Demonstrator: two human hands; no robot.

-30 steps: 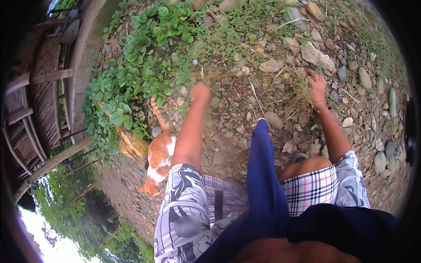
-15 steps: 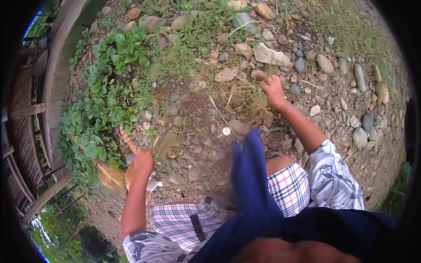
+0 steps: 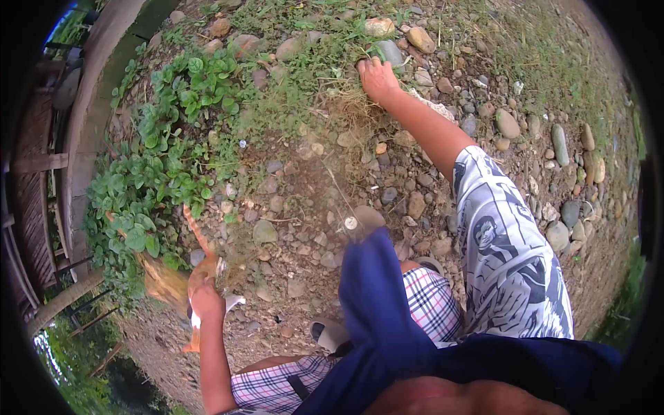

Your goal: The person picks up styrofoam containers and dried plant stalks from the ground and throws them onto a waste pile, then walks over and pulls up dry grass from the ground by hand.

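My left hand (image 3: pixel 207 301) rests on the back of an orange-and-white cat (image 3: pixel 202 268), fingers laid along its fur and partly blurred. The cat's striped tail stands up beside the leafy green plants (image 3: pixel 142 232), and part of its body is hidden under my hand and forearm. Farther forward, my right hand (image 3: pixel 379 80) is closed on a clump of dry weeds (image 3: pixel 354 111) with tangled roots, down among low green weeds. Its fingertips are mostly out of sight.
A pale chunk of stone (image 3: pixel 437 106) lies under my right forearm. A piece of wood (image 3: pixel 164 280) is beside the cat. A concrete ledge (image 3: pixel 84 131) runs along the left. Rounded stones (image 3: pixel 507 124) dot the soil. A dark blue cloth (image 3: pixel 377 290) hangs in front of me.
My right hand has moved forward and left, and the clump of dry weeds has shifted the same way. My left hand has slid back from near the tail along the cat's body.
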